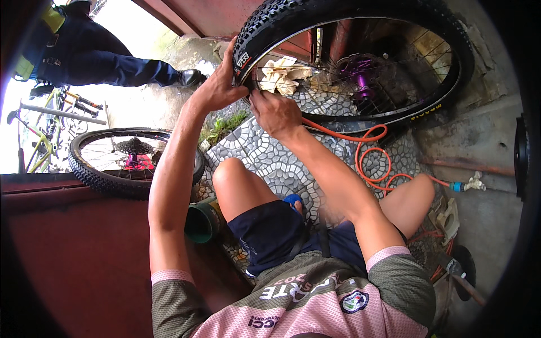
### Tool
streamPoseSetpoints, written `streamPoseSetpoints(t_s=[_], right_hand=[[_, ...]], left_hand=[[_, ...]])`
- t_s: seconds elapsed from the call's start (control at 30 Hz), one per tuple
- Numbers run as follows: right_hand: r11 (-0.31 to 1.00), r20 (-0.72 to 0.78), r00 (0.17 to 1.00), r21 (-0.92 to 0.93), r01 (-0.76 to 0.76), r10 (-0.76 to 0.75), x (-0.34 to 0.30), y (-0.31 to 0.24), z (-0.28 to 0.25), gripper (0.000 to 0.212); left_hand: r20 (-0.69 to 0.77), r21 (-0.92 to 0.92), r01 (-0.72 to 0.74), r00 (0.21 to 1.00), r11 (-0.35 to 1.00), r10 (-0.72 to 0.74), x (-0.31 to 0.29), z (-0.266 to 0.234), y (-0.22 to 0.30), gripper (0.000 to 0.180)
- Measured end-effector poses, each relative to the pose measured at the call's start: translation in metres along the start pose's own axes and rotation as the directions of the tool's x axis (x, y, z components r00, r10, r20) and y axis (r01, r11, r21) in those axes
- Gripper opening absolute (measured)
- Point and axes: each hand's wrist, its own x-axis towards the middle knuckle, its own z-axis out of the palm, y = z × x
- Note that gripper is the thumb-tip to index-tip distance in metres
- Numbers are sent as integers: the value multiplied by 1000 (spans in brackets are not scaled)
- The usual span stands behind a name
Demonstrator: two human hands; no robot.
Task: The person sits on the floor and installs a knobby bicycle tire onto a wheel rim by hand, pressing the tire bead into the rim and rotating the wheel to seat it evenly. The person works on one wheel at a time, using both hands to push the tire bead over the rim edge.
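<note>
A bicycle wheel (463, 62) with a knobby black tyre and a purple hub (362, 84) stands tilted before me. My left hand (221, 81) is closed on its left side, fingers along the outside of the tyre and thumb by the rim. Close below it, my right hand (277, 115) is at the lower left of the rim, its fingers curled together; what they hold is hidden. An orange air hose (372, 139) runs from beside my right wrist and lies in loops to the right.
Another wheel (84, 164) with a cassette lies left. A person's leg (121, 69) and bicycles (51, 121) are beyond it. Pale gloves or rags (280, 76) lie behind the rim. A green container (201, 223) stands by my left knee. A hose fitting (457, 186) lies right, on concrete.
</note>
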Motion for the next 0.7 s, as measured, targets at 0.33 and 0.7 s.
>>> streamPoseSetpoints(t_s=[0.33,0.7], right_hand=[[995,161,982,-32,-96,100,6,28,29,15],[989,126,982,41,-144,138,-4,19,33,22]], left_hand=[[-45,-2,-53,998,999,53,-1,3,-2,116],[-29,-94,-22,999,995,19,-12,1,-1,119]])
